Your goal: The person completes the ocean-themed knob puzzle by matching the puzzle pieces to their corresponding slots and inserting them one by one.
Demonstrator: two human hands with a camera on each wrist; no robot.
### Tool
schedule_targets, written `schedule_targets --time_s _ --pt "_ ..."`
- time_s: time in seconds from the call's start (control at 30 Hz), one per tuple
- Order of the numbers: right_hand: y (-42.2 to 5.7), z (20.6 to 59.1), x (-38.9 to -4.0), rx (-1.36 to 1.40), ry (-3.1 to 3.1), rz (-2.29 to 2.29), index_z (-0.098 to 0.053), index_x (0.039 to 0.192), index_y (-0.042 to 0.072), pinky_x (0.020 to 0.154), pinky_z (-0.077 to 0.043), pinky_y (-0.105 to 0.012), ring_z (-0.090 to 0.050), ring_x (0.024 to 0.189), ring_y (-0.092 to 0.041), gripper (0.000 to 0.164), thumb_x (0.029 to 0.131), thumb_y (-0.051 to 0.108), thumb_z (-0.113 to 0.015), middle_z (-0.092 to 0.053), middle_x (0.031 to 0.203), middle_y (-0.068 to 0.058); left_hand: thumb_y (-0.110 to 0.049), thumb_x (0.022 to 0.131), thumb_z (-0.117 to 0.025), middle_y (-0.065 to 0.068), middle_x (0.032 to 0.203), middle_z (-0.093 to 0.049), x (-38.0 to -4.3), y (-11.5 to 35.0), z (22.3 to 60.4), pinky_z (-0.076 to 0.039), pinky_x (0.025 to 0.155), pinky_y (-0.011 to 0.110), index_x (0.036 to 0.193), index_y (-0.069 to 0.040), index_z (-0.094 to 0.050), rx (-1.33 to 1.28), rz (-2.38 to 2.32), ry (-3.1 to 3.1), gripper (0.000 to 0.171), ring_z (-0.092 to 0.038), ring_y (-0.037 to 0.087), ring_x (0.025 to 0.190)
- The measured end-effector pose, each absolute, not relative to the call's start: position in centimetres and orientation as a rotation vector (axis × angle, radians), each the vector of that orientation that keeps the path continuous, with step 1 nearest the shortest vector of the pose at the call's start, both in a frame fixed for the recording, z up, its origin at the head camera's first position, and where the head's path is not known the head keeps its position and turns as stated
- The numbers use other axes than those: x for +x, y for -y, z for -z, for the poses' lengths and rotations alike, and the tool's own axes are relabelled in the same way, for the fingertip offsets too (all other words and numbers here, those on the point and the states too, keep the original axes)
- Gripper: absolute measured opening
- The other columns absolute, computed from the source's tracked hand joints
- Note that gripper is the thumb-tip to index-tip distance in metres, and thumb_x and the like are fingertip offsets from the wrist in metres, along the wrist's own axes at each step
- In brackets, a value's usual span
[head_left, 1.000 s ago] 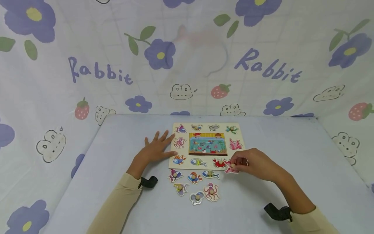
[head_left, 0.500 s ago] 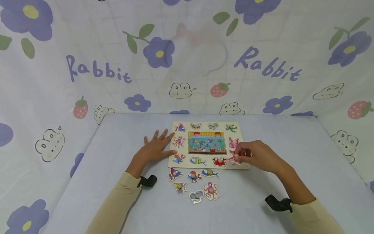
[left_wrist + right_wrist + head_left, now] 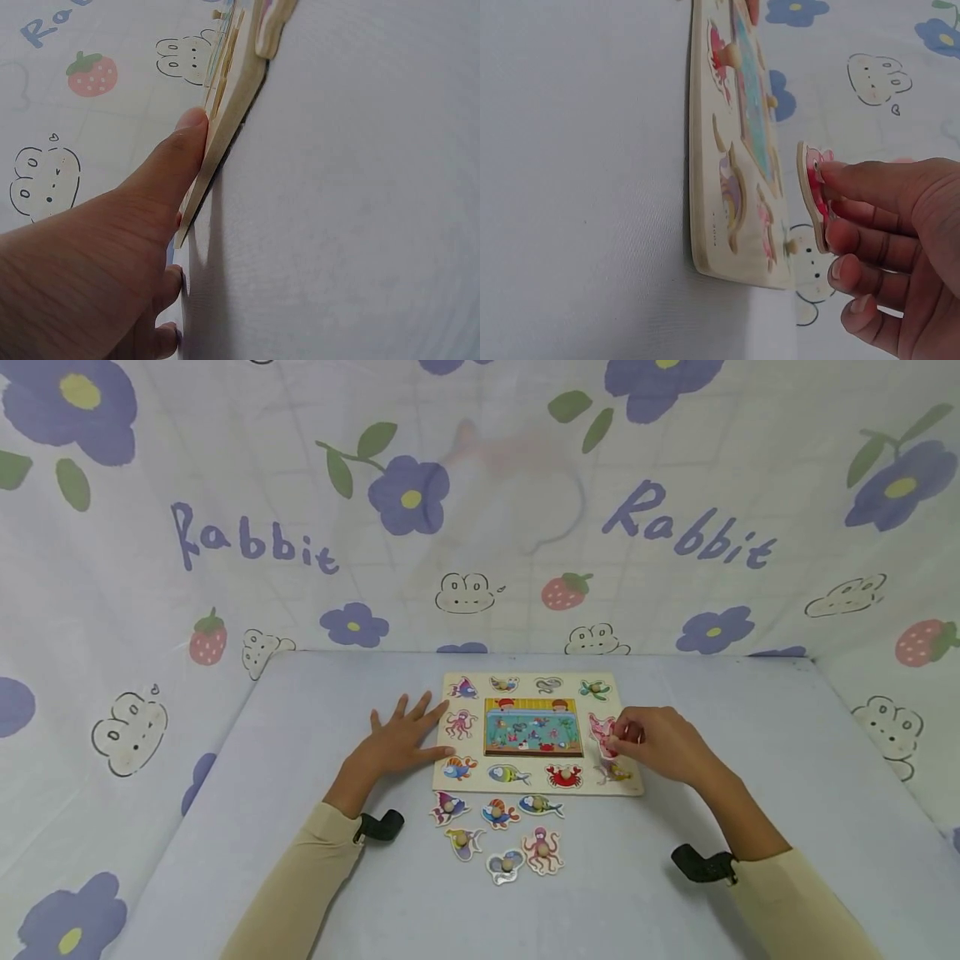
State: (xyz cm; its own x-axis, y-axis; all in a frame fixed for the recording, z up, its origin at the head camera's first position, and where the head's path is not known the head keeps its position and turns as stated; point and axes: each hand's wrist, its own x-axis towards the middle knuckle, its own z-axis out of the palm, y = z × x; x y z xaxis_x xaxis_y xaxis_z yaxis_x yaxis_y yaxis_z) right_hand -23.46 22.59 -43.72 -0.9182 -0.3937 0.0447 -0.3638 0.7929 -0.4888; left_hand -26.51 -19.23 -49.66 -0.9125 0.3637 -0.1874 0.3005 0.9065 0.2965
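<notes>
Pink starfish (image 3: 815, 196), red crab (image 3: 564, 776), beige sleeves (image 3: 303, 872), purple-flowered white backdrop (image 3: 510, 552)

Booth-like nook, rabbit-print cloth (image 3: 517, 556) on three sides, pale tabletop (image 3: 600, 885)

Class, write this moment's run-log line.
left hand: touching puzzle board | right hand: pinching starfish piece above board | crab piece: slotted | octopus piece: off board

I've got the pink starfish piece (image 3: 817, 196) held up, just clear of the wooden puzzle board (image 3: 536, 784), right of center in head view. Board's flat, lower middle, partly filled.
</notes>
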Motion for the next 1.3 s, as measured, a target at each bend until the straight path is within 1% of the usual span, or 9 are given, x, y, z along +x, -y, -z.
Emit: schedule_targets --time_s 0.17,0.37,0.6,0.77,1.0,1.3 --pt "-22.5 44.2 -24.6 -0.561 -2.950 0.759 -0.069 0.090 0.008 0.055 -0.042 -0.030 -0.051 0.065 -0.016 0.015 0.091 0.020 -0.077 -0.060 0.072 0.001 -0.069 0.093 -0.055 0.009 0.170 -0.008 -26.4 19.2 49.6 -0.001 0.109 0.081 0.164 -0.028 -0.017 0.509 -0.391 -2.837 0.090 0.000 0.046 0.153" --pt "-22.3 44.9 -25.9 -0.445 -2.958 0.744 -0.069 0.089 0.007 0.054 -0.042 -0.030 -0.052 0.066 -0.018 0.018 0.092 0.024 -0.076 -0.059 0.072 -0.002 -0.070 0.093 -0.054 0.007 0.170 -0.007 -26.5 19.3 49.8 0.000 0.109 0.080 0.164 -0.029 -0.017 0.511 -0.380 -2.838 0.090 0.000 0.045 0.154" --pt "-21.8 45.4 -26.9 -0.331 -2.936 0.744 -0.069 0.087 0.008 0.052 -0.040 -0.029 -0.052 0.068 -0.020 0.019 0.092 0.025 -0.075 -0.058 0.072 -0.004 -0.070 0.093 -0.054 0.007 0.171 -0.006 -26.6 19.4 49.8 0.000 0.109 0.080 0.164 -0.029 -0.017 0.509 -0.380 -2.833 0.090 0.001 0.045 0.154" --pt "-21.6 45.6 -27.3 -0.297 -2.922 0.723 -0.068 0.086 0.008 0.053 -0.041 -0.029 -0.052 0.068 -0.020 0.021 0.092 0.027 -0.075 -0.058 0.072 -0.004 -0.069 0.093 -0.055 0.008 0.170 -0.007 -26.6 19.4 49.8 0.000 0.109 0.081 0.164 -0.028 -0.018 0.516 -0.389 -2.837 0.090 0.000 0.046 0.153" --pt "-21.4 45.8 -27.5 -0.270 -2.925 0.674 -0.068 0.086 0.007 0.053 -0.041 -0.029 -0.053 0.069 -0.021 0.025 0.091 0.030 -0.075 -0.059 0.073 -0.005 -0.071 0.092 -0.055 0.006 0.170 -0.006 -26.8 19.4 50.0 0.001 0.109 0.079 0.164 -0.030 -0.016 0.504 -0.391 -2.831 0.091 0.001 0.044 0.154" --pt "-21.3 46.3 -27.9 -0.264 -2.910 0.674 -0.067 0.085 0.008 0.053 -0.041 -0.030 -0.053 0.071 -0.020 0.024 0.091 0.029 -0.076 -0.058 0.073 -0.005 -0.071 0.093 -0.054 0.007 0.170 -0.006 -26.7 19.4 49.9 0.001 0.109 0.080 0.164 -0.030 -0.016 0.502 -0.386 -2.834 0.091 0.001 0.045 0.154"
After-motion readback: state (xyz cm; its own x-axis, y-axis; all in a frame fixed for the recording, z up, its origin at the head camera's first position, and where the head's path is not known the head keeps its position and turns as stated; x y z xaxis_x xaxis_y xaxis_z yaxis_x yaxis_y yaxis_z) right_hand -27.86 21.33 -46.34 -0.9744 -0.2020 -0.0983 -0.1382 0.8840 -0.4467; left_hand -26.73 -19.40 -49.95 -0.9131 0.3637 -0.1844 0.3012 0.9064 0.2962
